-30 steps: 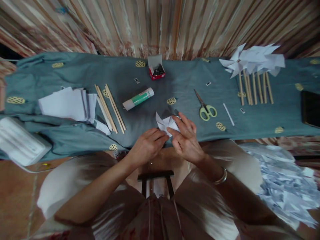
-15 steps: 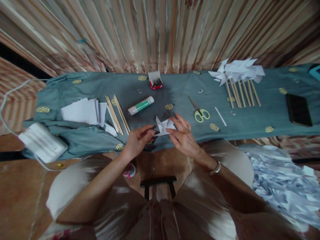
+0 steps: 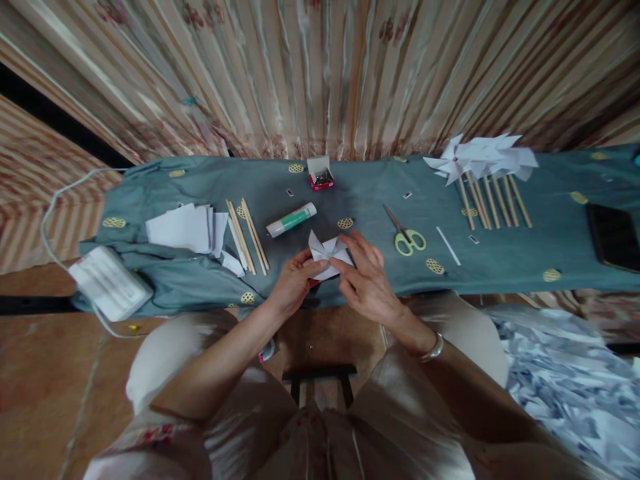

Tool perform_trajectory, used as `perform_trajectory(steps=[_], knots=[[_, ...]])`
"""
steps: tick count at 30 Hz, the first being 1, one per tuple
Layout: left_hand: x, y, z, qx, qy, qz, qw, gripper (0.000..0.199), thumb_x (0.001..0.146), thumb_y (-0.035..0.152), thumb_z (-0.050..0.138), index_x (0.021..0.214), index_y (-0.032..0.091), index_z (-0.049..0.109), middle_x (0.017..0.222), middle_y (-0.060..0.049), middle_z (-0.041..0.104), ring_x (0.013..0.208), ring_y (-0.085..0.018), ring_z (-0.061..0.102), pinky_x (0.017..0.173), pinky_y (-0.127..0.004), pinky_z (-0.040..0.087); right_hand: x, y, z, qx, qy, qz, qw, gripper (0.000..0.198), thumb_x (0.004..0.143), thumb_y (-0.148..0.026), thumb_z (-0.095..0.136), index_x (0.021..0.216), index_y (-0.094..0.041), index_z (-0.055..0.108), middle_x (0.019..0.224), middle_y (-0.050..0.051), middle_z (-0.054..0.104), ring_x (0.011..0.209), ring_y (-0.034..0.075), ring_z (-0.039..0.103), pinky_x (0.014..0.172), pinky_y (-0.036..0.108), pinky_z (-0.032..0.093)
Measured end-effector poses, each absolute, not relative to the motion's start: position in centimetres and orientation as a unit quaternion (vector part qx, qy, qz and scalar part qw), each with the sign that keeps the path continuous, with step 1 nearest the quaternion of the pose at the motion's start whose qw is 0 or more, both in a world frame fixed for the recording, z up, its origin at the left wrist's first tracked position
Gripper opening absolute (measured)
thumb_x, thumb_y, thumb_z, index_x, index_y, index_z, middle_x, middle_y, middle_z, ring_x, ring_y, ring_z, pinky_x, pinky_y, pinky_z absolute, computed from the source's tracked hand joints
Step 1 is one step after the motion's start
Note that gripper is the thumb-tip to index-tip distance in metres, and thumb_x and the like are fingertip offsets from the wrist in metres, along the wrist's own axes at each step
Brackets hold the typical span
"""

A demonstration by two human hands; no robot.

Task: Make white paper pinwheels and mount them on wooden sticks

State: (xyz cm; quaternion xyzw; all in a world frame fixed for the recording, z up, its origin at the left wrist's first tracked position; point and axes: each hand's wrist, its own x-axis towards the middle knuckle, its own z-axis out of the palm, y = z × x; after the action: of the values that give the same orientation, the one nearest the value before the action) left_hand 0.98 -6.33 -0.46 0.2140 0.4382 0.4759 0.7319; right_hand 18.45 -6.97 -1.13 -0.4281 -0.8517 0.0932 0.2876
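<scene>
A white paper pinwheel [image 3: 325, 250] with folded blades is held between my two hands, just above the near edge of the cloth-covered table. My left hand [image 3: 291, 285] pinches its lower left side, thumb on top. The fingers of my right hand [image 3: 371, 283] press on its middle and right side; the underside is hidden. Beyond my hands lies a glue stick [image 3: 292, 220] with a green label. Farther back stands an open red and white box [image 3: 321, 175] of small metal pieces. Scissors [image 3: 404, 235] with pale green handles lie to the right of my right hand.
On the left are wooden sticks [image 3: 254, 237], a stack of white paper [image 3: 180, 228] and a white corded device [image 3: 111, 283]. To the right lie several pinwheels on sticks [image 3: 493, 157], a paper strip [image 3: 448, 245] and a phone [image 3: 614, 237]. Folded papers [image 3: 565, 373] are heaped below the table.
My left hand has closed farther over the pinwheel, and my right fingers have moved onto its middle. The blades sit folded more closely together. The whole view has shifted slightly.
</scene>
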Motion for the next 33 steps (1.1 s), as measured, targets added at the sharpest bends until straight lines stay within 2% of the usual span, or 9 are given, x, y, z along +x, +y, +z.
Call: perform_trajectory(steps=[4, 10, 17, 24, 26, 29, 31, 33], knots=[[0.9, -5.9, -0.4, 0.221, 0.437, 0.492, 0.720, 0.048, 0.053, 0.024, 0.092, 0.095, 0.014, 0.072, 0.084, -0.003, 0.077, 0.073, -0.014, 0.069, 0.077, -0.026, 0.053, 18.2, -6.8, -0.8, -0.422, -0.849, 0.098, 0.304, 0.043, 0.088, -0.011, 0.047, 0.126, -0.023, 0.063, 0.156, 0.011, 0.038, 0.151, 0.033, 0.023, 0.111, 0.060, 0.033], [0.9, -5.8, -0.1, 0.237, 0.440, 0.512, 0.698, 0.043, 0.053, 0.023, 0.091, 0.092, 0.015, 0.073, 0.084, -0.002, 0.078, 0.074, -0.015, 0.070, 0.078, -0.026, 0.053, 18.0, -6.4, -0.2, -0.415, -0.836, 0.129, 0.334, 0.040, 0.088, -0.013, 0.047, 0.121, -0.027, 0.066, 0.160, 0.004, 0.033, 0.151, 0.032, 0.022, 0.113, 0.061, 0.034], [0.5, -5.4, 0.0, 0.240, 0.427, 0.530, 0.693, 0.039, 0.056, 0.023, 0.090, 0.091, 0.015, 0.074, 0.084, -0.002, 0.078, 0.073, -0.013, 0.069, 0.076, -0.024, 0.052, 17.4, -5.8, 0.1, -0.410, -0.829, 0.141, 0.352, 0.033, 0.093, -0.020, 0.049, 0.120, -0.027, 0.067, 0.159, 0.003, 0.035, 0.150, 0.032, 0.025, 0.117, 0.060, 0.031], [0.4, -4.5, 0.4, 0.242, 0.416, 0.562, 0.673, 0.040, 0.052, 0.023, 0.090, 0.089, 0.014, 0.075, 0.082, -0.004, 0.077, 0.072, -0.016, 0.068, 0.076, -0.028, 0.052, 16.7, -5.7, 1.3, -0.413, -0.801, 0.172, 0.397, 0.031, 0.096, -0.027, 0.051, 0.123, -0.028, 0.066, 0.157, 0.004, 0.038, 0.150, 0.029, 0.027, 0.120, 0.056, 0.029], [0.4, -4.2, 0.6, 0.239, 0.415, 0.568, 0.670, 0.038, 0.052, 0.022, 0.090, 0.087, 0.014, 0.075, 0.081, -0.004, 0.077, 0.071, -0.016, 0.068, 0.076, -0.028, 0.051, 16.8, -5.6, 1.6, -0.426, -0.773, 0.186, 0.432, 0.036, 0.094, -0.029, 0.055, 0.130, -0.029, 0.062, 0.158, 0.005, 0.037, 0.149, 0.028, 0.029, 0.121, 0.054, 0.028], [0.5, -4.0, 0.8, 0.220, 0.416, 0.578, 0.667, 0.038, 0.050, 0.020, 0.089, 0.085, 0.015, 0.075, 0.079, -0.003, 0.076, 0.068, -0.015, 0.067, 0.074, -0.028, 0.051, 16.8, -5.1, 1.3, -0.474, -0.693, 0.235, 0.490, 0.057, 0.088, -0.036, 0.065, 0.142, -0.029, 0.049, 0.159, 0.008, 0.035, 0.148, 0.029, 0.032, 0.120, 0.055, 0.029], [0.6, -3.9, 1.0, 0.211, 0.412, 0.584, 0.667, 0.038, 0.048, 0.019, 0.089, 0.084, 0.015, 0.075, 0.078, -0.002, 0.076, 0.067, -0.015, 0.067, 0.072, -0.028, 0.051, 16.7, -4.6, 0.7, -0.496, -0.625, 0.313, 0.516, 0.070, 0.082, -0.042, 0.072, 0.145, -0.028, 0.044, 0.155, 0.010, 0.042, 0.145, 0.030, 0.037, 0.118, 0.056, 0.031], [0.7, -3.9, 1.2, 0.213, 0.405, 0.585, 0.670, 0.038, 0.048, 0.019, 0.090, 0.083, 0.015, 0.075, 0.078, -0.002, 0.076, 0.067, -0.014, 0.066, 0.072, -0.027, 0.051, 16.3, -4.1, 0.0, -0.483, -0.551, 0.423, 0.532, 0.076, 0.075, -0.043, 0.077, 0.142, -0.027, 0.045, 0.143, 0.011, 0.055, 0.134, 0.029, 0.051, 0.113, 0.053, 0.039]])
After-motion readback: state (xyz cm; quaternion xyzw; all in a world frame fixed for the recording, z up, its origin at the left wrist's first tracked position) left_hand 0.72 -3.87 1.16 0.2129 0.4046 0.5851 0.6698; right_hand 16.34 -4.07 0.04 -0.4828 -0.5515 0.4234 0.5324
